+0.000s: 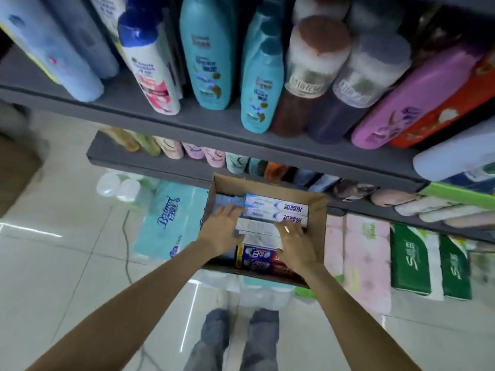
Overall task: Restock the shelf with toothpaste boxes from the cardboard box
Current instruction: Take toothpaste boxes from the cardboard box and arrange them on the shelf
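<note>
An open cardboard box [317, 210] sits low in front of me on packs of tissue, below the grey shelves. Inside lie several toothpaste boxes: white-and-blue ones [278, 208] at the far side and a dark blue one [255, 259] near me. My left hand [221, 227] reaches into the box's left half, fingers spread over the white boxes. My right hand [296, 243] rests on the right half of the same stack, fingers apart and pressing down. Neither hand has lifted a box.
A grey shelf [187, 121] above carries shampoo bottles [207, 49] and a purple bottle [407, 103]. A lower shelf [150, 164] holds small pastel bottles. Tissue packs, teal [166, 220], pink [367, 258] and green [412, 261], stand on the tiled floor. My legs [238, 341] are below.
</note>
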Motion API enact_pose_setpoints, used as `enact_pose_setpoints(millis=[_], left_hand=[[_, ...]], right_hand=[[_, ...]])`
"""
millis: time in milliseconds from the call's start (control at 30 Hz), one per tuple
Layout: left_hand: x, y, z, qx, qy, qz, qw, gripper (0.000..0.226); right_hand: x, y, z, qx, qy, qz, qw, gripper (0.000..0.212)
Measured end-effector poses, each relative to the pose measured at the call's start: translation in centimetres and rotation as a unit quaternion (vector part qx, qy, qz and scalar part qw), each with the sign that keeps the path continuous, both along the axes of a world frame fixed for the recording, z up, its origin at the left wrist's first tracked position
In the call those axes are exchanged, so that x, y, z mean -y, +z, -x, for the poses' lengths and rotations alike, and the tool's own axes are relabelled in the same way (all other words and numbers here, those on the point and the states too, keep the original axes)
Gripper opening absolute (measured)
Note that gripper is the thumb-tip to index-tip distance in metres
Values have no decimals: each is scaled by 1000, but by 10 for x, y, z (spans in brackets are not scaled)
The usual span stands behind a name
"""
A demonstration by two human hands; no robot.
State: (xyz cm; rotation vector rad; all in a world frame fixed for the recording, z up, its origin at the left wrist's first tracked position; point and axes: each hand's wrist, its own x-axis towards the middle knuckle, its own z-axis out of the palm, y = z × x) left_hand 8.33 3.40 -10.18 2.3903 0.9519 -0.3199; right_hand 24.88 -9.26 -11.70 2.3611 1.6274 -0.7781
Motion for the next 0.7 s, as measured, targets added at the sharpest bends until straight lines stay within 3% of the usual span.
enact_pose_setpoints(millis=[133, 200, 367, 533, 633, 700], left_hand=[[6, -56, -32, -118, -129, -25, 984, 87], [11, -82, -45, -155, -200, -67, 965, 86], [20, -111, -67, -182, -206, -123, 954, 85], [14, -108, -68, -150, -196, -136, 959, 80], [7, -85, -50, -134, -177, -116, 968, 86], [5, -63, -36, -119, -134, -83, 980, 84]], right_hand=[[-3, -51, -17, 42, -45, 68, 996, 77], [-5, -70, -24, 45, -71, 80, 993, 81], [-5, -91, -22, 25, -107, 62, 992, 74], [1, -54, -22, -38, -183, -45, 981, 55], [22, -15, -17, -116, -293, -108, 943, 28], [38, 3, -3, -228, -408, -112, 877, 9]])
